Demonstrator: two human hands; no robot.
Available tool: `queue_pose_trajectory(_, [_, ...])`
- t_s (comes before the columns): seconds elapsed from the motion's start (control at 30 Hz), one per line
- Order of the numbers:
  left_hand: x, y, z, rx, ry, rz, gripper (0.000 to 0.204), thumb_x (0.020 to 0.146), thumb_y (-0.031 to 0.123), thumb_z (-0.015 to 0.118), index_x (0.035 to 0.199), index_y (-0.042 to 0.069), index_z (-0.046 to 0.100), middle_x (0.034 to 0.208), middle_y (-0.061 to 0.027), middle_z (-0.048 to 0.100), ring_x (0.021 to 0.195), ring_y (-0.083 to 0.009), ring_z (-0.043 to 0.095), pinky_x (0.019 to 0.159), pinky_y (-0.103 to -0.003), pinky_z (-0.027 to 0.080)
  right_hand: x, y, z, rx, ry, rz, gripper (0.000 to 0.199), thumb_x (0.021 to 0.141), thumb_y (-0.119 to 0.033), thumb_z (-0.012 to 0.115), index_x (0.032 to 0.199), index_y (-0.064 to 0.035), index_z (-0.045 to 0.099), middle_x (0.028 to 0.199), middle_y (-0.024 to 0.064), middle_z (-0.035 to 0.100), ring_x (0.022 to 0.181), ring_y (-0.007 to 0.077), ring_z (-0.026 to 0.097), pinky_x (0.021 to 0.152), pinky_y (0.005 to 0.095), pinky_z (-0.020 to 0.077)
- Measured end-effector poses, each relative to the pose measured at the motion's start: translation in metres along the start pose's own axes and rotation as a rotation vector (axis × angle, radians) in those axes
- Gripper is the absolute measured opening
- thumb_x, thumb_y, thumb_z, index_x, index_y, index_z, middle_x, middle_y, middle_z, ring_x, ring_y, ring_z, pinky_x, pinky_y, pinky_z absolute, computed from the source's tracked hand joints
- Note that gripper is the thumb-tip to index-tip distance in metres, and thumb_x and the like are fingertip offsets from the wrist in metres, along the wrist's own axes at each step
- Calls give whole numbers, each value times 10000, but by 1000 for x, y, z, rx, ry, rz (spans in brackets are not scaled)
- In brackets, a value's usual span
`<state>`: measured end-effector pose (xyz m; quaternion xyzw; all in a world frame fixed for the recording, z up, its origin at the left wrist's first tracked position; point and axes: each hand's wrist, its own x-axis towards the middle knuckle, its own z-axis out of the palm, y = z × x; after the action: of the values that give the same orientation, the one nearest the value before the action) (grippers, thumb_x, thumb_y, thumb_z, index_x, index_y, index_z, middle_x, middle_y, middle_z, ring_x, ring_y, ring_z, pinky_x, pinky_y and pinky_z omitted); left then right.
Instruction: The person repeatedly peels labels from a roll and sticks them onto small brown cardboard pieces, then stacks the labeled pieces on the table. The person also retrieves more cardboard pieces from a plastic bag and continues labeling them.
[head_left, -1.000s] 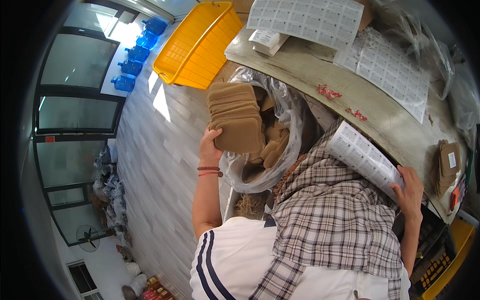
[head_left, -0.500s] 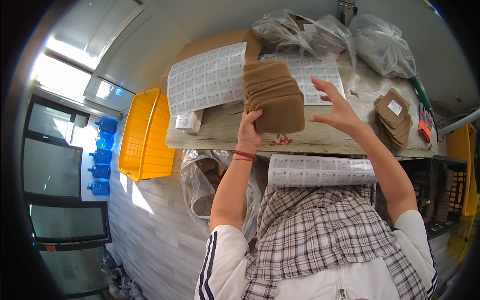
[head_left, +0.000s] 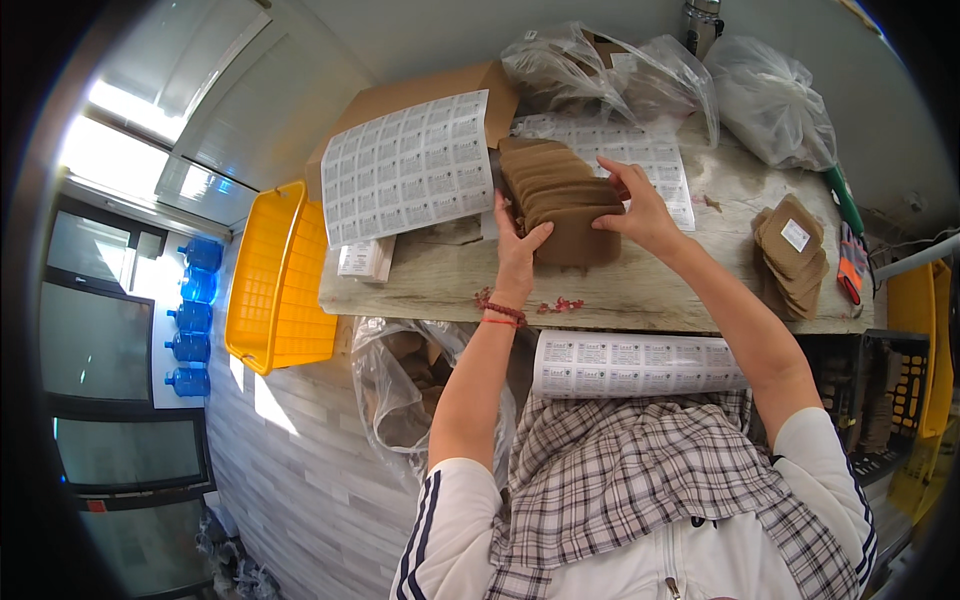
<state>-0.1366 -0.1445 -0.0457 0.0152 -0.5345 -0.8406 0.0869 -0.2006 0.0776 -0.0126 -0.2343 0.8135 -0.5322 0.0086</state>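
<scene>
You had the stack of flat pouches (head_left: pixel 560 205) on the table (head_left: pixel 700 290), gripped from both sides — your left hand (head_left: pixel 518 245) on its left edge, your right hand (head_left: pixel 640 205) on its right. Behind and left of it a label sheet (head_left: pixel 410 165) lay over a cardboard box (head_left: pixel 420 95); another label sheet (head_left: pixel 640 150) sat under the stack's far side. Two plastic bags (head_left: pixel 770 100) stood at the back. A smaller pile of pouches (head_left: pixel 790 250) lay well to the right. A basket (head_left: pixel 275 280) hung off the table's left end — below the near edge a bag (head_left: pixel 400 400) stood, and a rolled label sheet (head_left: pixel 635 365) lay across your lap.
</scene>
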Motion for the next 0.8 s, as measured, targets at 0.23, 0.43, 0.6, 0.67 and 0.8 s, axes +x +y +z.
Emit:
queue_pose_trajectory(0.23, [-19, 8, -10, 923, -2, 366, 1084, 796, 100, 831, 1634, 68, 145, 1626, -203, 268, 1509, -347, 284, 1231, -437, 270, -8, -11, 1, -134, -28, -173, 660, 685, -39, 885, 1267, -101, 580, 1195, 76, 569, 1135, 272, 599, 980, 388, 514])
queue_pose_trajectory(0.43, [-23, 47, -5, 986, -135, 495, 931, 770, 120, 843, 1564, 67, 361, 1591, -149, 370, 1516, -346, 280, 1253, -474, 222, -14, -21, -2, 44, -190, -26, 593, 720, -2, 852, 1233, -97, 569, 1191, 93, 659, 1146, 275, 640, 992, 386, 512])
queue_pose_trajectory(0.6, [14, 80, 14, 1210, -375, 326, 554, 807, 193, 840, 1300, 20, 657, 1255, -130, 675, 1231, -269, 585, 1032, -388, 450, -9, -15, -2, 57, -239, -70, 613, 733, 17, 832, 1268, -95, 555, 1218, 87, 665, 1168, 266, 641, 1000, 368, 511])
queue_pose_trajectory(0.67, [28, 84, 13, 1115, -417, 80, 433, 816, 202, 835, 1181, -2, 724, 1076, -96, 737, 1050, -211, 657, 913, -344, 499, -8, -16, 1, 45, -239, -107, 662, 736, 24, 825, 1323, -102, 545, 1249, 86, 655, 1186, 271, 632, 1006, 368, 510])
queue_pose_trajectory(0.8, [44, 72, 4, 831, -400, -226, 295, 851, 202, 813, 1033, -26, 773, 886, -42, 754, 817, -107, 653, 762, -272, 519, -18, -16, 8, -33, -82, -139, 790, 734, 19, 827, 1440, -141, 510, 1360, 91, 598, 1243, 303, 598, 1043, 382, 509])
